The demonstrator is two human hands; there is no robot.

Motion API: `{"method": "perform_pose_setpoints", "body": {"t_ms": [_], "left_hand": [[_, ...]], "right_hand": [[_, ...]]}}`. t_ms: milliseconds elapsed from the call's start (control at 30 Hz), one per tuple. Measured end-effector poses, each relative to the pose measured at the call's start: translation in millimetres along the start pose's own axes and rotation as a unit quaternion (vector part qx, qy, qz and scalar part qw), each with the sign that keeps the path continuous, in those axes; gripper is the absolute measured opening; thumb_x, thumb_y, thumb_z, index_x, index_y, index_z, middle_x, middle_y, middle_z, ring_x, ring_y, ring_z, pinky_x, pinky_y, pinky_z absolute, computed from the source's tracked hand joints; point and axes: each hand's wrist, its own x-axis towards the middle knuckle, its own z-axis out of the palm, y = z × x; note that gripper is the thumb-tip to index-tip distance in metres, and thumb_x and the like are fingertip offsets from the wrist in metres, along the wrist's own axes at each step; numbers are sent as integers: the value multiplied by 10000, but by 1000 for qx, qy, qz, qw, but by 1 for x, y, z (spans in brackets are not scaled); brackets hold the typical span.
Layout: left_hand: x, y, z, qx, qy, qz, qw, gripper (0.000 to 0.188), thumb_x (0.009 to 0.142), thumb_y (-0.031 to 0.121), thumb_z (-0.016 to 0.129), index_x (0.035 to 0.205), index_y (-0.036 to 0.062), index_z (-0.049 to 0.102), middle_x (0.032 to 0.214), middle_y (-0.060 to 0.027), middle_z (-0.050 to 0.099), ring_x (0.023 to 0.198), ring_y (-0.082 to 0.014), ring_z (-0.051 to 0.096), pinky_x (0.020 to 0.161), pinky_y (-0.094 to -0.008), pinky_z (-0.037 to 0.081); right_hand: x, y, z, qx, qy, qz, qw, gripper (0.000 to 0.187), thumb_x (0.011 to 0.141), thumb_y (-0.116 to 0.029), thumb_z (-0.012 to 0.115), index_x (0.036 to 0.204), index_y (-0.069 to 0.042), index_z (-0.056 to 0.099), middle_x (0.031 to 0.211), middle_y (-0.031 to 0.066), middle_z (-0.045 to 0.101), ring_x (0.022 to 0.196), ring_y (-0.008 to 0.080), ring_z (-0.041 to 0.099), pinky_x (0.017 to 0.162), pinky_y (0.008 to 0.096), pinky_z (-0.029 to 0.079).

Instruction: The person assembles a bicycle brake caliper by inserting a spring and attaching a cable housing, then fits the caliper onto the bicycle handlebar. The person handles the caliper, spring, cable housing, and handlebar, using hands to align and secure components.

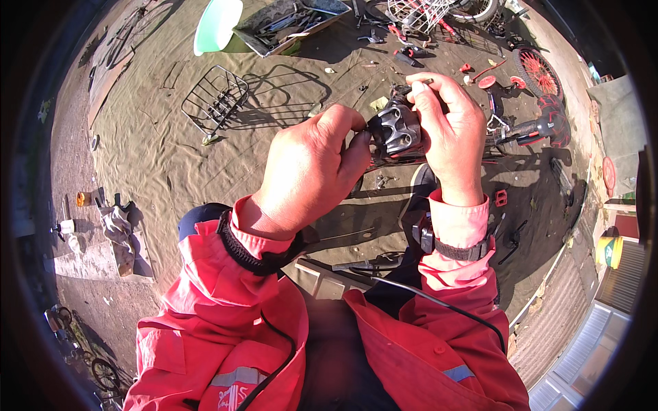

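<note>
A glossy black bicycle part with rounded, clamp-like lobes (396,130), perhaps a handlebar stem, is between my two hands, above the ground cloth. My left hand (301,168) is closed, its thumb and fingertips pinched at the part's left edge; whether something small sits in that pinch is hidden. Against the part's right side rests my right hand (449,130). Its thumb and forefinger pinch a small, thin, dark piece (426,82), too small to name, above the part. Black and red bicycle parts show just beneath, partly covered by my hands.
Ahead left lies a black wire rack (218,99). Farther off are a tray of tools (291,27), a pale green basin (218,24) and a white wire basket (418,12). A red-spoked wheel (538,70) is at right, near a red pedal (501,198). A cable crosses my lap.
</note>
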Motion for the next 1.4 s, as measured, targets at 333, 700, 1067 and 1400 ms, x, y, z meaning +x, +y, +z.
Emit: {"method": "perform_pose_setpoints", "body": {"t_ms": [333,700,1067,1400], "left_hand": [[0,3,-2,-19,8,-7,1000,173,883,67,739,1037,47,662,681,-91,632,585,-244,635,553,-367,489],[0,2,-3,-23,-8,-18,1000,195,898,126,737,1052,44,649,723,-131,673,615,-328,692,564,-417,528],[0,4,0,-44,-5,-41,998,188,901,118,738,1039,33,643,691,-121,644,584,-307,665,552,-408,509],[-1,4,-3,-35,-12,-38,999,197,906,132,734,1055,41,643,672,-107,644,590,-309,670,553,-409,509]], "right_hand": [[0,-2,0,3,-5,8,1000,115,991,-100,693,1045,-15,746,822,98,739,682,167,728,608,315,538],[0,0,0,-7,0,-4,1000,114,990,-105,695,1039,-15,745,821,100,738,692,181,727,631,325,540],[0,-1,-1,-8,-1,-1,1000,114,986,-107,700,1038,-17,744,826,110,742,698,192,730,635,332,542],[0,-2,-1,-8,0,2,1000,114,985,-106,699,1045,-21,746,833,110,743,703,192,733,638,334,545]]}}
